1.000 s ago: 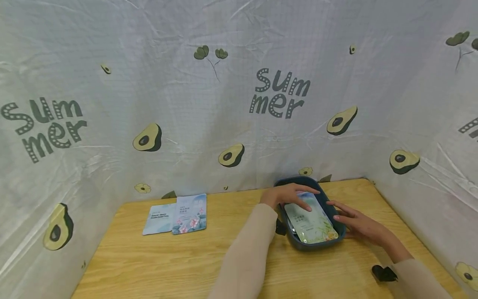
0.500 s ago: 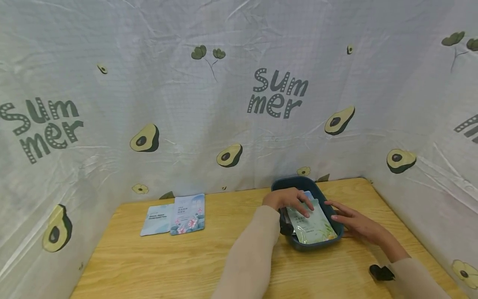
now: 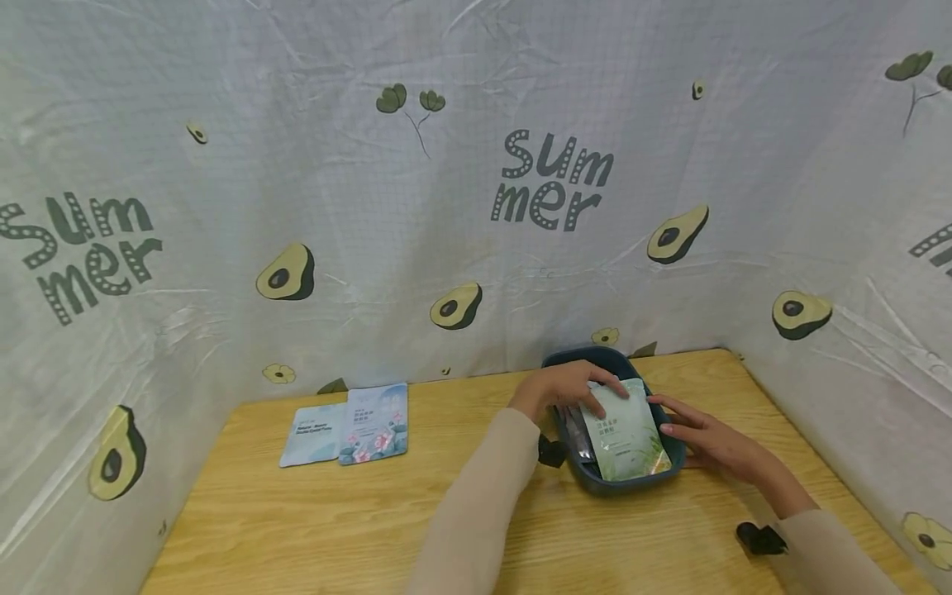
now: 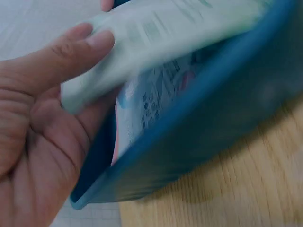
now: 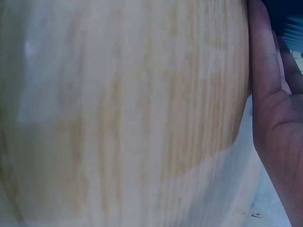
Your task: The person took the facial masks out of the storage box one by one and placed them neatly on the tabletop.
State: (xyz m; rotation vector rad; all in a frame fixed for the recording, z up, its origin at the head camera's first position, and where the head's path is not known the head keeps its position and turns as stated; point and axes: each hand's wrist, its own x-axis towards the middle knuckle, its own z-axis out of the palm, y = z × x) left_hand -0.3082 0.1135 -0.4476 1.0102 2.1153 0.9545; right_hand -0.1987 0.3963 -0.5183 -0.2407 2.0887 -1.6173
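The left hand (image 3: 559,388) pinches the edge of a green packet (image 3: 626,442), which lies tilted inside the blue basket (image 3: 625,487), above another packet (image 4: 149,99); the right hand (image 3: 717,445), fingers extended, is at the basket's right side; two pale blue packets (image 3: 375,423) lie overlapping on the surface (image 3: 297,529), well to the left.

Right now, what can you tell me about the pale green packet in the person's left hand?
The pale green packet is a thin, flat, roughly rectangular pouch that looks like plastic or foil, with darker green lettering too small to read and leafy print with a touch of orange at its near right corner. The left hand grips its far end, thumb on top. It slants within the blue basket, its gripped end raised above another printed packet. I can't tell what supports its near end.
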